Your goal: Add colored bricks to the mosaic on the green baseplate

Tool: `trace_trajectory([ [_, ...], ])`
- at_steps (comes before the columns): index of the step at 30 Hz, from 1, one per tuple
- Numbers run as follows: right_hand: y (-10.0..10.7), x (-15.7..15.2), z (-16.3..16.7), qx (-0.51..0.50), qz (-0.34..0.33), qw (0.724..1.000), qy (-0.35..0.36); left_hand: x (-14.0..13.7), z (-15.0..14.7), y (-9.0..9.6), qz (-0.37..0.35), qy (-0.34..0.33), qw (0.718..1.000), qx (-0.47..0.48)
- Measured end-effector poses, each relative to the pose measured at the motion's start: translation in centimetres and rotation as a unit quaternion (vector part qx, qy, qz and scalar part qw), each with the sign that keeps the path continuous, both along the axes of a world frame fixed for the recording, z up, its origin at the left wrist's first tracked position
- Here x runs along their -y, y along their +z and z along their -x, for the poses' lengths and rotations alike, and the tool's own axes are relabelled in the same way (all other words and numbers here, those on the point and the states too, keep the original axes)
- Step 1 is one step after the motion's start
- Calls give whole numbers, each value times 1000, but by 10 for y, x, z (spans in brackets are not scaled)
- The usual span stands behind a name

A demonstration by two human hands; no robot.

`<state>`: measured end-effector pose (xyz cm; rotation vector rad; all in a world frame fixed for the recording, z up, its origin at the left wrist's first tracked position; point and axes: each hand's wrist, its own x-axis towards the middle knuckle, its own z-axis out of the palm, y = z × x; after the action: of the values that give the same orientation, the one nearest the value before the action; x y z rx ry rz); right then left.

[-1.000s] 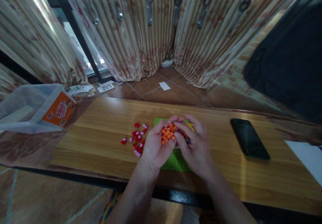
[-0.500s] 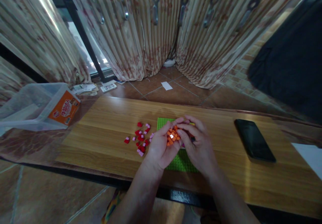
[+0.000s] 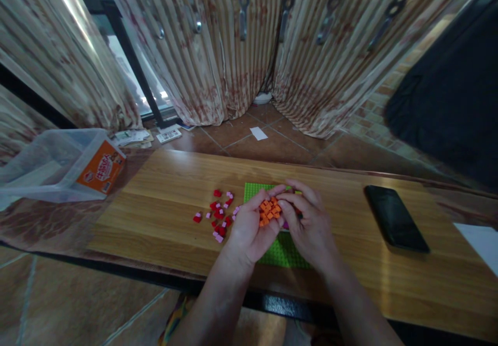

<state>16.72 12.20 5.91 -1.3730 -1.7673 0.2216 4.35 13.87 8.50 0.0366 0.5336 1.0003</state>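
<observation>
Cupped with its palm up, my left hand (image 3: 251, 231) holds a pile of small orange bricks (image 3: 270, 211). My right hand (image 3: 309, 221) is against the right side of that pile, its thumb and fingers bent together at the bricks; whether a single brick is pinched there is hidden. Both hands are over a green studded baseplate (image 3: 286, 252), which shows at its top left and bottom. Bits of purple and yellow pieces peek out behind my right hand. Left of my hands, loose red bricks (image 3: 217, 193) and pink bricks (image 3: 218, 237) are scattered on the wooden table (image 3: 155, 216).
A black phone (image 3: 396, 219) lies on the table's right side, with white paper (image 3: 478, 245) beyond it. At the far left stands a clear plastic bin (image 3: 58, 167) with an orange label. Striped curtains (image 3: 233, 60) hang behind the table.
The view has shifted very slightly. My right thumb and fingers have moved a little at the orange bricks; my left hand still cups them.
</observation>
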Motion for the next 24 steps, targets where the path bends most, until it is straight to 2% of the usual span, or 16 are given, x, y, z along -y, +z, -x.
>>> trace_trajectory([
  [4, 0, 0, -4, 0, 4, 1000, 28, 0, 0, 0, -14, -7, 1000, 4],
  [17, 1, 0, -11, 17, 18, 998, 54, 2, -2, -3, -15, -18, 998, 52],
  [24, 0, -3, -13, 41, -11, 996, 76, 2, -4, -4, -6, -14, 997, 78],
])
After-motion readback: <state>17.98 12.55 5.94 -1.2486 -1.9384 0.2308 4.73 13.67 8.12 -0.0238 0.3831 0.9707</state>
